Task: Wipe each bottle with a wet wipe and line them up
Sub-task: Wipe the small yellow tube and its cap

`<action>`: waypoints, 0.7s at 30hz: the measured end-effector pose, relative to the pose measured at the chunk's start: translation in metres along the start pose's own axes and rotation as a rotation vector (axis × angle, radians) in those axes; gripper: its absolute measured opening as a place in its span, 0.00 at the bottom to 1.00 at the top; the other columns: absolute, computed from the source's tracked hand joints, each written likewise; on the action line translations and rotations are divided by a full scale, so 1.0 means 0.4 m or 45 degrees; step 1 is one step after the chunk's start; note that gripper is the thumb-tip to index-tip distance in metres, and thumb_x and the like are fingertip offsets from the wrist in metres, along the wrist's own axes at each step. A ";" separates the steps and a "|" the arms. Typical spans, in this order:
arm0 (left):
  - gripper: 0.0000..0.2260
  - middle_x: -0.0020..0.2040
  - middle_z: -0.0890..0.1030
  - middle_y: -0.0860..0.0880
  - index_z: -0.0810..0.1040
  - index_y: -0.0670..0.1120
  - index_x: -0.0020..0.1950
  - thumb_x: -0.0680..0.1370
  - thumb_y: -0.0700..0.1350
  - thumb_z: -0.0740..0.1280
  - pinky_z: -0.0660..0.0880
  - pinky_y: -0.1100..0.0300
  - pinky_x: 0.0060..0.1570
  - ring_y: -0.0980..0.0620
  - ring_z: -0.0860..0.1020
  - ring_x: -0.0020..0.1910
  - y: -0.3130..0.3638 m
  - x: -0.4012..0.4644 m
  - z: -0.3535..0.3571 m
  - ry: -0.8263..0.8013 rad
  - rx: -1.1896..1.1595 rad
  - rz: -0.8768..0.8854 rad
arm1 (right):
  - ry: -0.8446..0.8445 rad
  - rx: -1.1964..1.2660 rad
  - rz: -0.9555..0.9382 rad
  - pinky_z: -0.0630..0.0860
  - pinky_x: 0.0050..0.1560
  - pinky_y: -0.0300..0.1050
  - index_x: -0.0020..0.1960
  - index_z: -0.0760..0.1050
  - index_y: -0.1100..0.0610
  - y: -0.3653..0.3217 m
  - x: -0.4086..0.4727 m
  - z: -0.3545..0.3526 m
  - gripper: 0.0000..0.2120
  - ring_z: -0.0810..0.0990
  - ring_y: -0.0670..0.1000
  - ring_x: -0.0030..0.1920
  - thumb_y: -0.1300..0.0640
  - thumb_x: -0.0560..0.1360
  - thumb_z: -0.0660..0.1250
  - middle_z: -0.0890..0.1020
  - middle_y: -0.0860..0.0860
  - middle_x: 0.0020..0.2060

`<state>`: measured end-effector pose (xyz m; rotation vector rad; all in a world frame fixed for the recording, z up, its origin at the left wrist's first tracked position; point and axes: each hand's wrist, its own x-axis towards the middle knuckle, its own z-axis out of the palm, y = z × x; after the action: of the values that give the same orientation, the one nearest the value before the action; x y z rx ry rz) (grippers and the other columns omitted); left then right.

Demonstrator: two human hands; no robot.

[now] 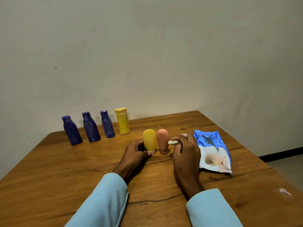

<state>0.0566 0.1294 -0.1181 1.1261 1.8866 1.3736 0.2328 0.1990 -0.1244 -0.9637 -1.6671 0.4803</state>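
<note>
Pale blue sleeves (105, 202) are seen lowest in the view, lying over a wooden table (49, 169) whose boards are marked by dark cracks running across. From them the left hand (135, 152) is stretched to a rounded yellow bottle (149, 141) standing cap-down, and its fingers and thumb are closed around the bottle's lower part. Just beside that bottle, on its right, a rounded peach bottle (162, 140) stands cap-down as well, apart from both hands. The right hand (185, 153) is held next to the peach bottle with its fingers pinched shut on a small crumpled white wet wipe (173, 142), whose tip is pointed toward the bottle; whether the two touch cannot be told. To the right of this hand a blue-and-white wipes packet (213, 151) is laid flat on the table; some print is visible on it but it is too blurred to be read. No label or writing can be made out on any bottle. Along the far edge, a row is formed by three dark blue bottles (90, 126) streaked with white and a taller yellow bottle with a flat cap (122, 121), all upright and well apart from the hands. A plain pale wall (147, 54) is seen behind the table.
</note>
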 end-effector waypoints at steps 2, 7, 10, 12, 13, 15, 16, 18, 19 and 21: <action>0.16 0.54 0.89 0.51 0.84 0.45 0.65 0.78 0.38 0.77 0.83 0.53 0.57 0.53 0.87 0.54 -0.001 0.001 -0.001 -0.012 0.009 0.008 | -0.020 -0.009 0.013 0.72 0.48 0.29 0.56 0.83 0.54 0.002 0.001 0.005 0.12 0.79 0.46 0.53 0.68 0.79 0.66 0.80 0.50 0.54; 0.14 0.54 0.89 0.48 0.84 0.44 0.64 0.79 0.33 0.74 0.83 0.59 0.52 0.52 0.88 0.55 -0.006 0.001 0.002 -0.035 -0.039 0.034 | -0.044 -0.049 0.108 0.75 0.51 0.38 0.56 0.83 0.58 0.010 0.005 0.007 0.10 0.78 0.48 0.56 0.65 0.80 0.65 0.79 0.51 0.56; 0.14 0.55 0.89 0.49 0.84 0.44 0.64 0.79 0.34 0.75 0.84 0.50 0.60 0.51 0.87 0.56 -0.014 0.006 0.003 -0.025 -0.045 0.024 | -0.126 -0.162 0.112 0.74 0.56 0.39 0.59 0.82 0.58 0.021 0.009 0.015 0.10 0.75 0.48 0.60 0.57 0.80 0.68 0.77 0.51 0.61; 0.14 0.55 0.89 0.50 0.85 0.47 0.64 0.79 0.37 0.75 0.82 0.44 0.63 0.50 0.87 0.58 -0.019 0.010 0.001 -0.019 -0.021 0.019 | -0.246 -0.188 0.071 0.77 0.61 0.44 0.63 0.81 0.57 0.026 0.010 0.026 0.16 0.73 0.49 0.65 0.51 0.78 0.73 0.74 0.50 0.64; 0.14 0.56 0.89 0.52 0.85 0.49 0.64 0.79 0.38 0.76 0.82 0.42 0.64 0.50 0.86 0.58 -0.022 0.011 0.001 -0.015 0.004 0.023 | -0.299 -0.192 0.053 0.78 0.62 0.48 0.64 0.81 0.56 0.028 0.012 0.031 0.20 0.72 0.50 0.66 0.48 0.76 0.75 0.73 0.50 0.66; 0.15 0.55 0.88 0.53 0.85 0.51 0.63 0.78 0.40 0.76 0.81 0.41 0.63 0.50 0.85 0.58 -0.023 0.011 0.001 -0.004 0.037 0.024 | -0.373 -0.198 0.054 0.78 0.64 0.52 0.66 0.80 0.55 0.032 0.023 0.043 0.24 0.71 0.51 0.68 0.45 0.74 0.76 0.72 0.50 0.68; 0.15 0.55 0.88 0.53 0.85 0.52 0.63 0.78 0.41 0.77 0.81 0.41 0.63 0.50 0.85 0.58 -0.024 0.011 0.003 0.007 0.038 0.022 | -0.397 -0.185 0.074 0.78 0.64 0.52 0.66 0.79 0.55 0.034 0.032 0.045 0.25 0.71 0.51 0.68 0.44 0.74 0.77 0.72 0.50 0.68; 0.15 0.55 0.88 0.53 0.85 0.53 0.63 0.77 0.43 0.77 0.82 0.40 0.62 0.50 0.86 0.58 -0.025 0.010 0.006 0.018 0.031 0.029 | -0.428 -0.113 0.113 0.78 0.60 0.48 0.63 0.80 0.55 0.036 0.047 0.048 0.22 0.73 0.50 0.65 0.46 0.73 0.78 0.73 0.50 0.67; 0.15 0.55 0.88 0.53 0.85 0.54 0.62 0.76 0.44 0.78 0.82 0.40 0.62 0.50 0.86 0.57 -0.029 0.012 0.006 0.021 0.031 0.035 | -0.437 -0.064 0.124 0.77 0.57 0.44 0.60 0.81 0.55 0.036 0.051 0.046 0.19 0.74 0.49 0.62 0.48 0.73 0.78 0.75 0.51 0.65; 0.15 0.54 0.88 0.54 0.86 0.55 0.61 0.75 0.46 0.79 0.83 0.41 0.60 0.50 0.86 0.56 -0.029 0.010 0.007 0.032 0.054 0.049 | -0.455 0.017 0.122 0.74 0.50 0.37 0.58 0.81 0.55 0.037 0.055 0.036 0.16 0.75 0.48 0.58 0.52 0.74 0.78 0.76 0.50 0.61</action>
<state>0.0535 0.1328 -0.1298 1.1773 1.9294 1.3804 0.2228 0.2275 -0.1266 -0.9929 -1.9371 0.7627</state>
